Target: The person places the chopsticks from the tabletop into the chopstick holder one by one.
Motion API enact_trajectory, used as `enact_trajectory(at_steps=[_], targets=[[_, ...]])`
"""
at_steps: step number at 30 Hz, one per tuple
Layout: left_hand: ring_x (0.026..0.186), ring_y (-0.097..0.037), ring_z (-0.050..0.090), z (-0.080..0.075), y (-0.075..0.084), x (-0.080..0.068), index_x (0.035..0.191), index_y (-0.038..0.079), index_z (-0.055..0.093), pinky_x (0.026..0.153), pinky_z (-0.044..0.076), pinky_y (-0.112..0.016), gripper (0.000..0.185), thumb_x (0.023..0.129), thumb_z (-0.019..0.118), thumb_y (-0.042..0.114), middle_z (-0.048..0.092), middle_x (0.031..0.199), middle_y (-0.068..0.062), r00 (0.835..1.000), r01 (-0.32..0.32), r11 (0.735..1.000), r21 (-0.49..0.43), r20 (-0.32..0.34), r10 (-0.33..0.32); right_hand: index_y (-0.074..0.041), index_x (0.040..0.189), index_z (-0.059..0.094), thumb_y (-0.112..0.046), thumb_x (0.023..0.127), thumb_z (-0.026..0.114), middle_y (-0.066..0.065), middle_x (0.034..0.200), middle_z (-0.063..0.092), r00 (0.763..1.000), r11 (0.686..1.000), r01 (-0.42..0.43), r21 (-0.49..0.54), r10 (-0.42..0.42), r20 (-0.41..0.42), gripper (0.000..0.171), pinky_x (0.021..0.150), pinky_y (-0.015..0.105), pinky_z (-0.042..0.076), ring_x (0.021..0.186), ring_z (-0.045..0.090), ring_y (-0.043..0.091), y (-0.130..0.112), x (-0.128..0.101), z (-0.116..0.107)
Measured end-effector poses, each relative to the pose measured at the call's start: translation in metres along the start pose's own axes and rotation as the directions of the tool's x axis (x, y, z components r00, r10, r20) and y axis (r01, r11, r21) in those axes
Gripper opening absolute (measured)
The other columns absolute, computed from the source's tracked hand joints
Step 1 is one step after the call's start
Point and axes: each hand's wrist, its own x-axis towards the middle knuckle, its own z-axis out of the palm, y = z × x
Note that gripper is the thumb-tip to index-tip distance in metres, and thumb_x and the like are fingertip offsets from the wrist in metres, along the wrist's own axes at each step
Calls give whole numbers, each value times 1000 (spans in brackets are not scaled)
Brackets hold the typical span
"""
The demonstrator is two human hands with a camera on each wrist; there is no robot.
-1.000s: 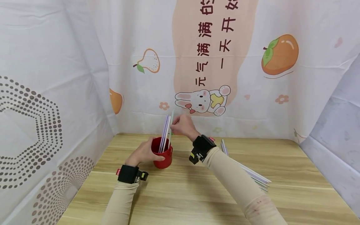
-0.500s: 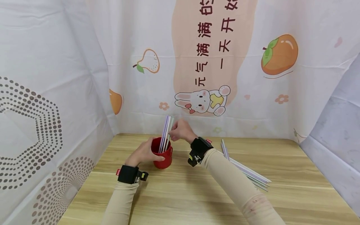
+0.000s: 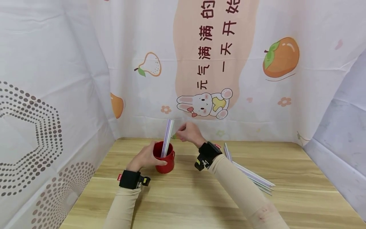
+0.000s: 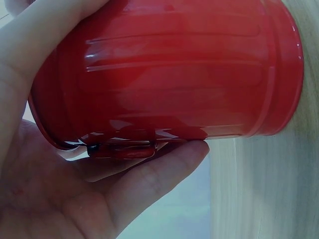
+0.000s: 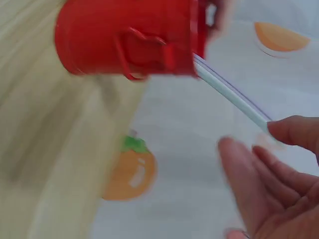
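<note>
A small red metal bucket with a side handle stands on the table. My left hand grips it from the left, thumb across the front; in the left wrist view, the fingers and thumb span the ribbed red wall. Several long thin straws, purple, white and pale green, lean together in the bucket and rise well above its rim. Just right of their upper part is my right hand, holding nothing. In the right wrist view its thumb and fingers are spread apart close to the straws' upper ends.
More straws lie in a loose, slanting bundle on the wooden table, to the right and partly behind the right forearm. A printed cloth hangs behind the table, and other cloths flank it.
The pale green straw that my right hand pinched has gone down into the bucket beside the others. That hand has let go and drawn slightly right. My left hand keeps its hold.
</note>
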Motion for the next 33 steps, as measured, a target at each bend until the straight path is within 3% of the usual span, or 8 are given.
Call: enact_trajectory(at_steps=[4, 6, 13, 15, 18, 23, 26, 33], targets=[[124, -29, 58, 1, -2, 1, 143, 6, 42, 97, 60, -47, 86, 77, 91, 29, 61, 139, -12, 1000, -3, 1000, -13, 5, 3, -1, 108, 74, -13, 92, 70, 17, 102, 76, 987, 1000, 7, 4, -7, -161, 20, 70, 27, 62, 80, 74, 25, -1, -10, -31], [124, -29, 58, 1, -2, 1, 143, 7, 42, 96, 60, -46, 86, 77, 91, 29, 61, 139, -11, 1000, 1, 1000, -5, 6, -1, 0, 110, 73, -12, 91, 70, 19, 103, 76, 969, 997, -5, 72, 22, -245, 23, 69, 26, 63, 79, 73, 23, 3, -17, -49], [124, -31, 58, -1, 0, 0, 143, 5, 42, 97, 60, -48, 84, 78, 90, 29, 61, 139, -14, 1000, -6, 1000, 6, 6, 6, 3, 111, 75, -16, 93, 68, 25, 104, 76, 869, 998, -10, 69, 43, -493, 27, 60, 12, 55, 63, 63, -3, 36, -58, -98], [124, -31, 58, -1, 0, 0, 143, 4, 42, 97, 60, -48, 84, 78, 90, 29, 61, 139, -15, 1000, -7, 1000, 8, 10, 7, 1, 111, 75, -17, 93, 68, 24, 106, 76, 841, 999, -41, 25, 48, -539, 27, 60, 10, 53, 65, 64, -1, 47, -71, -105], [124, -31, 58, -1, 1, 0, 143, 5, 42, 97, 60, -48, 85, 77, 91, 29, 61, 139, -14, 1000, 7, 1000, 6, 11, -7, 0, 112, 76, -18, 93, 67, 22, 108, 77, 809, 993, -103, -50, 54, -585, 27, 65, 13, 50, 76, 72, 14, 64, -90, -112], [125, -31, 58, 2, -1, -1, 143, 7, 42, 96, 61, -48, 85, 77, 91, 30, 61, 140, -13, 1000, 17, 1000, -2, 12, -17, 3, 108, 76, -15, 92, 67, 23, 101, 77, 816, 971, -188, -150, 70, -574, 26, 72, 29, 51, 92, 73, 37, 88, -107, -114], [126, -32, 58, 2, -2, -1, 143, 6, 41, 95, 61, -48, 85, 78, 90, 30, 61, 140, -14, 1000, 7, 1000, 5, 13, -7, 4, 106, 75, -13, 92, 66, 23, 97, 76, 825, 951, -233, -202, 83, -559, 24, 74, 38, 52, 90, 70, 39, 99, -108, -113], [126, -33, 57, 0, 1, 1, 144, 7, 40, 94, 61, -48, 87, 77, 91, 31, 60, 141, -15, 999, 24, 1000, 14, 22, -24, 4, 102, 74, -10, 89, 65, 23, 100, 74, 816, 905, -344, -248, 158, -556, 21, 75, 49, 55, 92, 68, 40, 123, -103, -108]])
